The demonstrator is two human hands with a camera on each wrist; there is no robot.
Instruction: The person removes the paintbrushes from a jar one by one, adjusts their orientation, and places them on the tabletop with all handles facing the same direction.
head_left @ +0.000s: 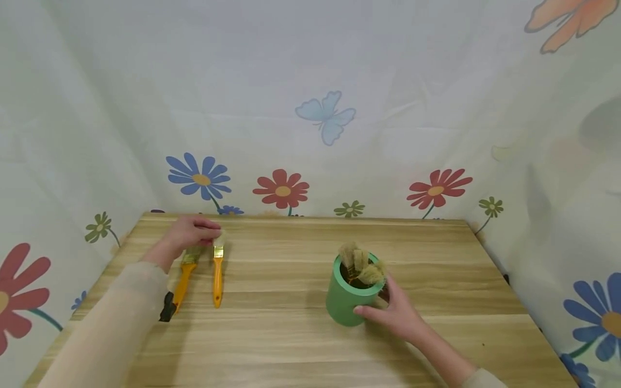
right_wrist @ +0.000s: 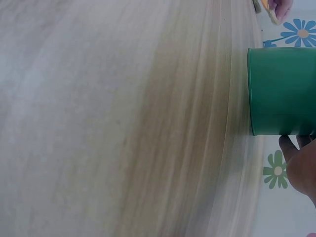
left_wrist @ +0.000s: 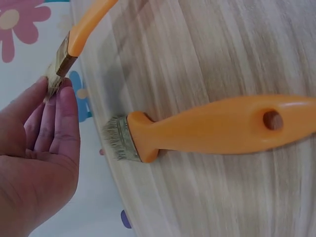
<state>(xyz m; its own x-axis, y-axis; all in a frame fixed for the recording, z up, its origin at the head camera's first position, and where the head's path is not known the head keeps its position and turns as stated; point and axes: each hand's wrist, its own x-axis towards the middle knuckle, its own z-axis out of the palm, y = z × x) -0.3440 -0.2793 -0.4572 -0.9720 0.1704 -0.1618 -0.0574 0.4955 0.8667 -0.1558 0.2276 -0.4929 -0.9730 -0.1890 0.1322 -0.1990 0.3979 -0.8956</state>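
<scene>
Slim paintbrush with orange handle, gold-toned metal ferrule and pale bristles (head_left: 218,280), one: at the far left part of the desk, pinched by the bristles between thumb and fingertips of the left hand (head_left: 190,235), handle pointing toward the wearer; broader paintbrush with orange handle, metal ferrule and tan bristles (head_left: 183,283), one: lying flat on the wood-grain desk (head_left: 271,339), just beside the slim one and partly under the left forearm; black item, identity unclear (head_left: 167,308), one: near the end of the broader handle; green cylindrical container (head_left: 346,302), one: right of centre, well apart from both brushes, gripped at its side by the right hand (head_left: 395,315), thumb on the near face, fingers partly hidden behind; tan bristle tufts (head_left: 359,261), several: projecting above the container's rim; cream long sleeve (head_left: 107,323): on the left arm; white cloth backdrop (head_left: 242,81): behind the desk, printed with coloured flowers and butterflies
</scene>
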